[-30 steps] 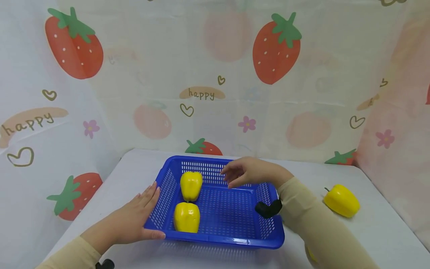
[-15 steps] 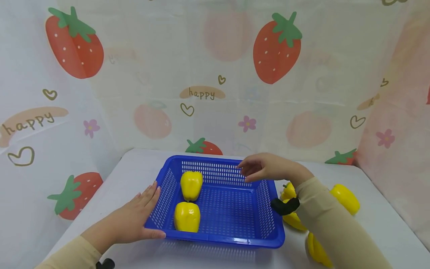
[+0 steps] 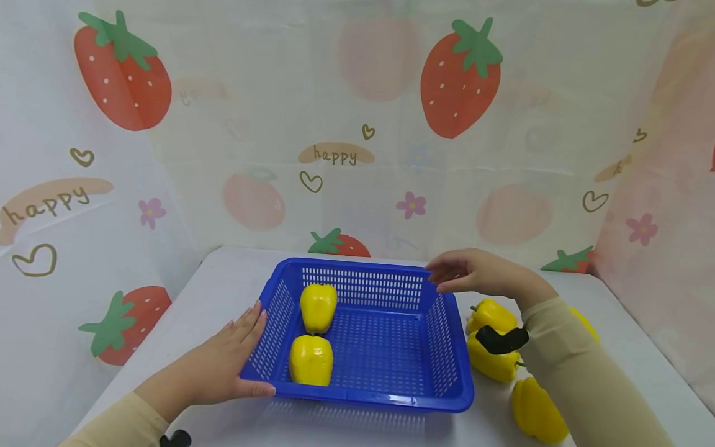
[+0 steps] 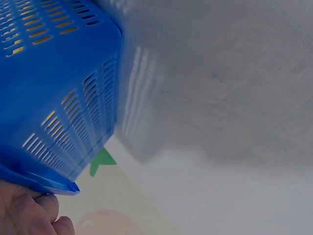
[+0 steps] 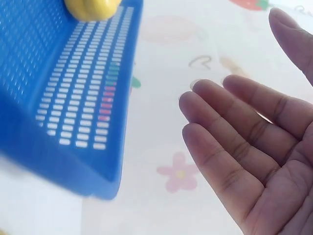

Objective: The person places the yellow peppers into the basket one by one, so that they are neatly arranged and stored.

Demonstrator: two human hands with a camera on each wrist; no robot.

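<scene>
A blue plastic basket (image 3: 380, 398) stands on the table with two yellow bell peppers inside on its left: a rear one (image 3: 318, 308) and a front one (image 3: 311, 361). My left hand (image 3: 226, 354) rests along the basket's left rim, fingers extended and thumb at the front corner; in the left wrist view its fingers (image 4: 30, 215) touch the rim's underside. Above the basket's back right corner hovers my right hand (image 3: 486, 273), holding nothing. The right wrist view shows its palm and fingers (image 5: 230, 161) relaxed, apart from the basket wall (image 5: 93, 98).
Right of the basket lie several more yellow bell peppers: one by the back (image 3: 493, 315), one beside it (image 3: 494, 359), one nearer the front (image 3: 537, 410), and one mostly behind the right sleeve (image 3: 585, 323). A strawberry-print curtain (image 3: 357, 112) surrounds the white table (image 3: 234, 273).
My right hand has moved right, from over the basket's middle to its back right corner, uncovering peppers on the table. The left hand, basket and peppers stay put.
</scene>
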